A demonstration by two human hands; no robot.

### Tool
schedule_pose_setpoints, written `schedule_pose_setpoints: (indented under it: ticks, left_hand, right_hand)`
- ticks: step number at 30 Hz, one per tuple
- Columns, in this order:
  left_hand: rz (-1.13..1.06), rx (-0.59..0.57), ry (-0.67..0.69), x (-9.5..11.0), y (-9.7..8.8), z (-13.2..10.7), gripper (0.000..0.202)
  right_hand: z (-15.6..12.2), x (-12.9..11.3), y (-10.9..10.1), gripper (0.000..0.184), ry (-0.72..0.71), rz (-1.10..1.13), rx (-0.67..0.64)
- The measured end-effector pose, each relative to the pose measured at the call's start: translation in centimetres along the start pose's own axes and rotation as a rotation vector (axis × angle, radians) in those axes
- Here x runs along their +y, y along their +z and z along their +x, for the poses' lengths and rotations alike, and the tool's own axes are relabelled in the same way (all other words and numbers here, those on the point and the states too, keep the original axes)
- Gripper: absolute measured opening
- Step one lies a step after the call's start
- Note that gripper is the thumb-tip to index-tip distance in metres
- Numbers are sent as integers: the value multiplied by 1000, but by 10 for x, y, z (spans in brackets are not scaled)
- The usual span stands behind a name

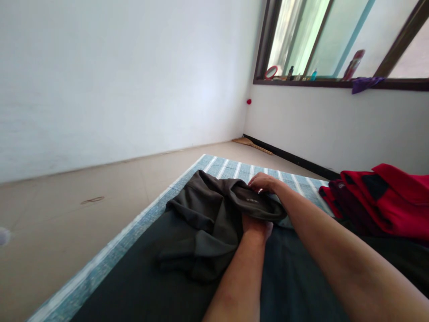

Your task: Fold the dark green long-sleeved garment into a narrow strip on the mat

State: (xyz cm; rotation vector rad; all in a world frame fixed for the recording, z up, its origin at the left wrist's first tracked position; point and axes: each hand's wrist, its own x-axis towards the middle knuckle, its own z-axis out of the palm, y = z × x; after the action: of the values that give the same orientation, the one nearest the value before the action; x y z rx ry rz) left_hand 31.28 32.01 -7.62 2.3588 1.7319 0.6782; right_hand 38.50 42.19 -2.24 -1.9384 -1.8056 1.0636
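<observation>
A crumpled dark grey-brown shirt [208, 210] lies bunched in front of me, with pale lettering printed inside its neck opening. At the far edge of that opening, my right hand [264, 181] pinches the fabric between bent fingers. My left hand [256, 226] reaches in beneath the near edge of the opening. Cloth covers most of its fingers, so their grip is hidden. Under the shirt spreads a larger dark cloth [134, 268].
A blue-and-white striped mat [219, 167] lies beneath the cloths on the tiled floor. Folded red and maroon clothes [395, 201] are stacked on the right. A broom [251, 143] rests by the corner. Small items and a purple cloth [365, 83] are on the windowsill.
</observation>
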Motion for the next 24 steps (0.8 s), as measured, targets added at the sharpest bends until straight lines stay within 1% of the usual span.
schedule_pose_setpoints:
  ticks: [3,6,12,17,24]
  left_hand:
    - [72,-37,31,-1,0,0,49]
    - [82,-35,48,0,-1,0,48]
    - [111,-20,52,0,0,1,47]
    - [122,-64,22,-1,4,4,49]
    - [86,-18,-9,0,1,4,51]
  right_hand:
    - [0,3,-4,10,2,65,-25]
    - [1,8,-4,10,1,127,-37]
    - [4,16,-2,26,1,214,31]
    - [2,15,-4,17,6,186,31]
    - [3,8,-5,12,-22,54,45]
